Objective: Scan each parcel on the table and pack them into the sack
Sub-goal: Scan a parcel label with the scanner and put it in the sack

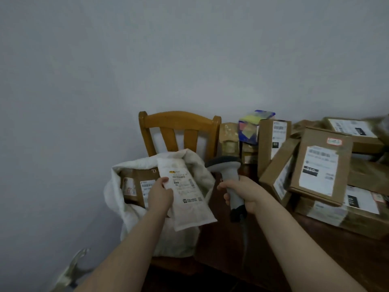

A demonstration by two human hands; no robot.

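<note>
As you look down through the head camera, your left hand [161, 193] pinches a flat white parcel [189, 199] by its edge, thumb on the label, holding it over the open white sack [126, 209] on the wooden chair [179, 121]. Your right hand [242, 192] is wrapped round the grey scanner [228, 167]. Brown boxes [320, 165] lie piled on the dark table [273, 249]; another box [139, 184] lies inside the sack.

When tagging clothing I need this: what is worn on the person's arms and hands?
Nothing that shows. The left hand and right hand are bare, no gloves. The left forearm and right forearm are bare down to the frame's edge: no sleeve, watch or band in view. Rings are too small to rule out.
</note>
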